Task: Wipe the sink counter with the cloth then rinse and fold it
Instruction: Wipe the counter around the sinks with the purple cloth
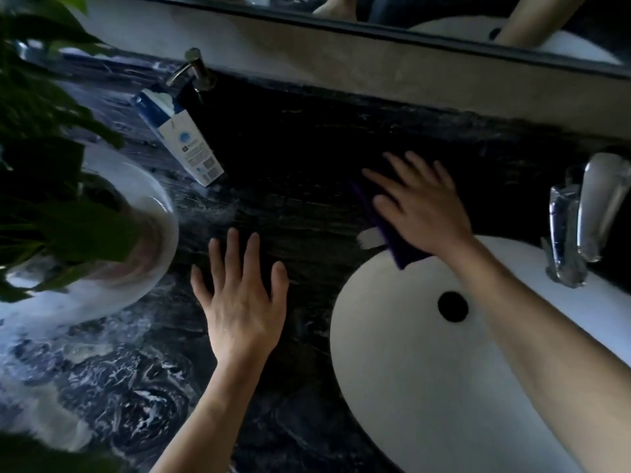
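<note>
Cloth (392,233): dark purple, folded flat, lying on the black marbled counter (290,165) at the far rim of the white sink (392,370). Long axis runs from far-left to near-right; its near-right corner overhangs the basin edge. Much of it is hidden under the hand.

Right hand (420,206): palm down, flat on the cloth, fingers spread wide and pointing far-left. Pressing rather than gripping; nothing clasped. Forearm comes in from the near right, crossing over the sink bowl, passing just right of the dark drain hole (452,306).

Left hand (242,302): open, fingers splayed and pointing away, palm down over bare counter left of the sink. Holds nothing. Contact with the stone cannot be confirmed. Forearm enters from the near edge.

Surroundings: chrome faucet (577,216) at the right, beyond the sink. A white-and-blue carton (184,138) stands tilted at the far left, beside a metal pump dispenser (194,70). A round white planter (136,233) with green leaves (51,131) fills the left side. Mirror edge (375,32) along the far wall. Frame is dim, with some blur at the left.
</note>
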Available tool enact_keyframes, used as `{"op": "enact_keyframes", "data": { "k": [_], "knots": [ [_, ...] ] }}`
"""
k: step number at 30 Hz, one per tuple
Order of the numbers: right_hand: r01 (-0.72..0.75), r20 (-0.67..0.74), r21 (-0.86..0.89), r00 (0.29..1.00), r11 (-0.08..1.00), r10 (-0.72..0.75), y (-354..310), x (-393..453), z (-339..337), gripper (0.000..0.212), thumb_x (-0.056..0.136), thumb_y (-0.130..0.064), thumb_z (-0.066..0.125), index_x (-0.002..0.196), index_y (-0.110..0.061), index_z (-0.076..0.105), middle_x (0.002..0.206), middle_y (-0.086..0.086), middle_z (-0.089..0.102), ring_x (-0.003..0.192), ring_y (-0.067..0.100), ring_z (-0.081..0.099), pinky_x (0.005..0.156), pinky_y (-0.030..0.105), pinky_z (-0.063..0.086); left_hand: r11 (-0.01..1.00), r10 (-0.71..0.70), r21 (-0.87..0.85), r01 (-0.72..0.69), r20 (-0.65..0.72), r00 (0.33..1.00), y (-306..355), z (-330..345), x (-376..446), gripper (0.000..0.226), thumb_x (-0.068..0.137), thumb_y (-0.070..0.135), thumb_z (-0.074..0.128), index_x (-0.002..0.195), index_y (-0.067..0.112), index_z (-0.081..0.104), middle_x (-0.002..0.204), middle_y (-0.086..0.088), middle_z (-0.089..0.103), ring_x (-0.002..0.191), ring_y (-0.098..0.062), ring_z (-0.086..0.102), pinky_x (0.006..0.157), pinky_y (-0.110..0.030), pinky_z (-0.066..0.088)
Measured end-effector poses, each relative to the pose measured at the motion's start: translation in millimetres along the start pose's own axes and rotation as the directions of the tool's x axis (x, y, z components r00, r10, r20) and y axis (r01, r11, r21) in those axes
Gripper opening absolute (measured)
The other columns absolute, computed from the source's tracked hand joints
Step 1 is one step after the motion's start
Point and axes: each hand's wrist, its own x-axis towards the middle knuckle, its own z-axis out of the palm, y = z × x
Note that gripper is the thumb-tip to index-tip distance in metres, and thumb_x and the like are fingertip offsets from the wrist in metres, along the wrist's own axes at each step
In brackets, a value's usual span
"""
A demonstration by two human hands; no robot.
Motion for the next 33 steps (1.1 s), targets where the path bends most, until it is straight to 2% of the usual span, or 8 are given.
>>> {"op": "enact_keyframes", "data": {
  "k": [4, 10, 14, 18, 23, 26, 29, 33],
  "knots": [
    [-0.261, -0.042, 0.032, 0.964, 0.965, 0.262, 40.2, -27.3, 0.5, 0.056, 0.1, -0.054, 0.02, 0.156, -0.047, 0.025, 0.167, 0.002, 0.026, 0.152, 0.031, 0.02, 0.123, 0.051, 0.016, 1.0, -0.002, -0.009, 0.002, 0.002, 1.0, 0.6, -1.7, 1.7, 0.072, 0.099, 0.062, 0.01, 0.161, 0.026, 0.022, 0.172, 0.002, 0.008, 0.158, -0.019, -0.006, 0.126, -0.055, -0.001],
    [-0.327, -0.069, 0.046, 0.942, 0.944, 0.33, 4.8, -15.2, -1.1, 0.056, 0.099, -0.057, 0.022, 0.155, -0.049, 0.024, 0.166, 0.002, 0.026, 0.149, 0.035, 0.019, 0.119, 0.056, 0.017, 0.998, -0.018, -0.057, 0.016, -0.033, 0.999, 5.8, -2.6, 1.7, 0.072, 0.099, 0.062, 0.016, 0.159, 0.023, 0.027, 0.17, -0.002, 0.016, 0.159, -0.021, -0.001, 0.125, -0.057, 0.001],
    [-0.062, 0.007, 0.003, 0.998, 0.998, 0.062, -51.9, 18.7, -0.1, 0.058, 0.1, -0.061, 0.015, 0.157, -0.049, 0.015, 0.169, -0.001, 0.018, 0.153, 0.032, 0.012, 0.121, 0.055, 0.012, 0.978, -0.05, -0.207, 0.025, -0.116, 0.992, 6.8, -5.0, 0.0, 0.071, 0.1, 0.057, 0.026, 0.159, 0.019, 0.024, 0.17, -0.004, 0.017, 0.158, -0.018, 0.008, 0.127, -0.051, 0.002],
    [0.129, 0.056, -0.039, 0.99, 0.991, -0.127, -126.3, 36.3, 4.6, 0.056, 0.101, -0.061, 0.022, 0.155, -0.054, 0.013, 0.171, -0.001, 0.012, 0.155, 0.035, 0.007, 0.123, 0.056, 0.006, 0.9, -0.096, -0.436, 0.013, -0.169, 0.981, 6.1, -10.4, -3.7, 0.067, 0.1, 0.056, 0.03, 0.159, 0.022, 0.026, 0.17, 0.003, 0.017, 0.156, -0.013, 0.012, 0.127, -0.049, 0.01],
    [0.404, 0.154, -0.041, 0.906, 0.914, -0.393, -216.7, -76.6, 25.1, 0.075, 0.088, -0.061, 0.041, 0.157, -0.038, 0.024, 0.171, 0.001, 0.011, 0.157, 0.036, 0.002, 0.124, 0.059, 0.005, 0.751, -0.217, -0.659, -0.032, -0.292, 0.932, -12.8, -28.0, -19.5, 0.054, 0.098, 0.038, 0.043, 0.143, 0.01, 0.052, 0.153, -0.013, 0.047, 0.144, -0.031, 0.038, 0.116, -0.059, 0.029],
    [0.506, 0.09, 0.148, 0.849, 0.85, -0.521, -238.2, -164.1, 34.6, 0.054, 0.091, -0.056, 0.047, 0.145, -0.046, 0.044, 0.166, -0.002, 0.026, 0.155, 0.036, 0.015, 0.124, 0.059, 0.009, 0.793, -0.188, -0.608, -0.042, -0.31, 0.932, -60.0, -38.2, -44.8, 0.048, 0.098, 0.031, 0.045, 0.136, 0.005, 0.057, 0.137, -0.015, 0.06, 0.13, -0.034, 0.053, 0.112, -0.056, 0.038],
    [0.585, 0.117, 0.12, 0.794, 0.802, -0.597, -234.4, -194.6, 35.9, 0.053, 0.094, -0.058, 0.047, 0.146, -0.053, 0.038, 0.166, -0.005, 0.028, 0.154, 0.031, 0.02, 0.123, 0.055, 0.006, 0.934, 0.072, -0.328, -0.142, -0.218, 0.973, -115.5, -34.7, -72.9, 0.032, 0.095, 0.016, 0.053, 0.127, 0.015, 0.059, 0.128, -0.013, 0.063, 0.123, -0.03, 0.053, 0.115, -0.034, 0.035],
    [0.396, 0.025, 0.047, 0.917, 0.917, -0.397, -189.9, -126.1, 37.3, 0.05, 0.097, -0.058, 0.041, 0.147, -0.053, 0.039, 0.165, -0.004, 0.033, 0.152, 0.032, 0.027, 0.12, 0.056, 0.016, 0.987, 0.158, -0.016, -0.159, -0.055, 0.986, -141.6, -29.9, -83.8, 0.04, 0.09, 0.034, 0.045, 0.107, 0.006, 0.068, 0.11, -0.024, 0.068, 0.109, -0.04, 0.057, 0.102, -0.054, 0.043]
  ]
}}
